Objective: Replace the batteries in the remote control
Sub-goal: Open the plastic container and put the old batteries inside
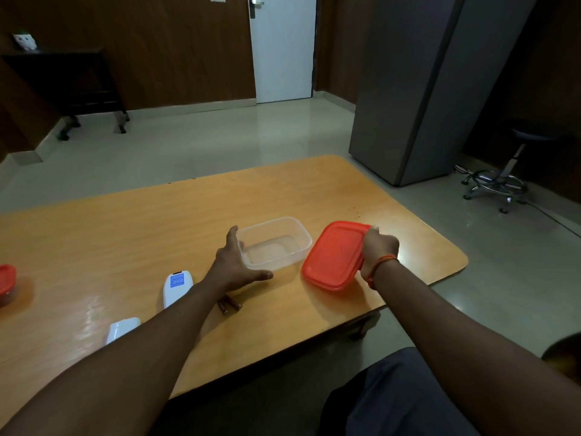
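A white remote control [174,287] lies face down on the wooden table [125,234], its blue label showing. Its white battery cover [122,329] lies apart, nearer to me. Two brown batteries [229,306] rest on the table just beside my left forearm. My left hand [236,262] is spread wide against the near left side of an empty clear plastic container [276,243]. My right hand [379,247] grips the right edge of the container's red lid [333,256], which is tilted with its near edge on the table.
Another red-lidded container [6,281] sits at the table's left edge. Beyond the table are a grey cabinet [418,89], a wheeled stool [506,171], a dark side table [72,80] and a white door [283,48]. My knee [408,394] is below the table's near edge.
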